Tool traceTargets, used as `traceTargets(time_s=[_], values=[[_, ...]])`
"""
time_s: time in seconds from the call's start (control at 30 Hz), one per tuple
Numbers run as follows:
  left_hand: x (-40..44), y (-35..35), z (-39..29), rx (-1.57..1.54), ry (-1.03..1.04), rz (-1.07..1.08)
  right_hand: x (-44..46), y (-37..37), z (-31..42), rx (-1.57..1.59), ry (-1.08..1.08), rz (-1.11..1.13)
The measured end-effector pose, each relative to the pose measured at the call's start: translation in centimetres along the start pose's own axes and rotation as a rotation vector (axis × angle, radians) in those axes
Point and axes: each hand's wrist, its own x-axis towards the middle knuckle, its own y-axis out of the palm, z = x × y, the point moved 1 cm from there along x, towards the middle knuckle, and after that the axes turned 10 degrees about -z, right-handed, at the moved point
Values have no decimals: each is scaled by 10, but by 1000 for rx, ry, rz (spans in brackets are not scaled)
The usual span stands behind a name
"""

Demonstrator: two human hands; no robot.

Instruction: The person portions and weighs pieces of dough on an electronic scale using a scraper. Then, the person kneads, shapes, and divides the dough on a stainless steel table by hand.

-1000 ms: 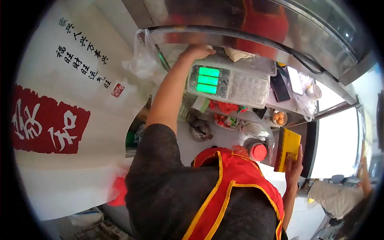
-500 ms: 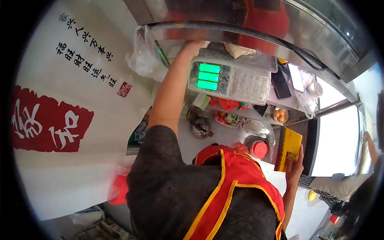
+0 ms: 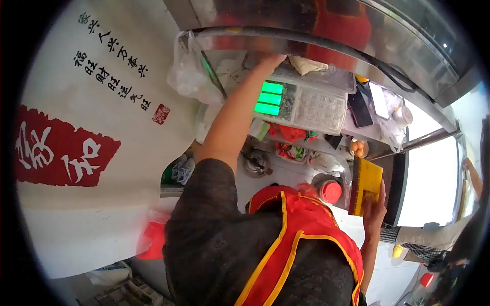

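My left arm reaches up over a digital scale [image 3: 319, 109] with a lit green display. My left hand [image 3: 275, 58] is at the scale's tray [image 3: 339, 81], beside a pale, dough-like lump [image 3: 308, 66]. A steel edge hides its fingers, so I cannot tell whether it touches the lump. Low on the right, my right hand [image 3: 375, 210] is closed around the grip of a flat yellow scraper [image 3: 369, 178], held upright away from the counter.
A dark phone [image 3: 360, 109], a white jar [image 3: 402, 116] and a bowl of eggs [image 3: 359, 149] are right of the scale. Below is a red-lidded jar [image 3: 331, 191]. A steel hood [image 3: 286, 18] overhangs the counter. Another person's arm [image 3: 473, 178] shows at far right.
My left hand has moved right along the scale's tray, closer to the pale lump, and the forearm now covers part of the display. The scraper has shifted slightly left and stays in my right hand.
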Motion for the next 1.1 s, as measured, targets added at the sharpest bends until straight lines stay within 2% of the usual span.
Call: traceTargets(time_s=[0.03, 0.1, 0.2, 0.27, 0.33, 0.43, 0.5, 0.53, 0.6, 0.63, 0.7, 0.8, 0.9, 1.0, 1.1], values=[[1, 9, -4, 30, 24, 13, 2, 1, -1, 3, -13, 8], [4, 65, 29, -81, 191, -87, 5, 3, 3, -8, -2, 14], [-11, 88, 35, -168, 440, -242, 11, 6, 13, -14, -70, 6], [-18, 66, 25, -106, 262, 59, 21, 6, 27, -18, -157, -13], [-18, 63, 34, -85, 103, 204, 37, 5, 49, -24, -253, -35], [-15, 70, 53, -140, -31, 157, 62, 7, 79, -38, -424, -88], [-26, 57, 46, -200, -21, 109, 80, 16, 106, -127, -580, -187], [-33, 53, 38, -126, -26, 33, 90, 23, 119, -172, -656, -238], [-49, 51, 23, 26, -37, -115, 108, 37, 136, -210, -748, -241], [-53, 50, 22, -63, -1, -146, 115, 45, 143, -229, -795, -240], [-58, 48, 21, -243, 71, -216, 131, 63, 155, -288, -851, -246], [-63, 40, 13, -122, 18, -110, 151, 84, 177, -338, -945, -268], [-67, 47, 21, -216, 201, -312, 167, 101, 185, -366, -994, -234], [-69, 49, 21, -232, 136, -384, 179, 115, 187, -400, -984, -173], [-65, 42, 10, -156, 19, -232, 189, 122, 194, -415, -963, -154]])
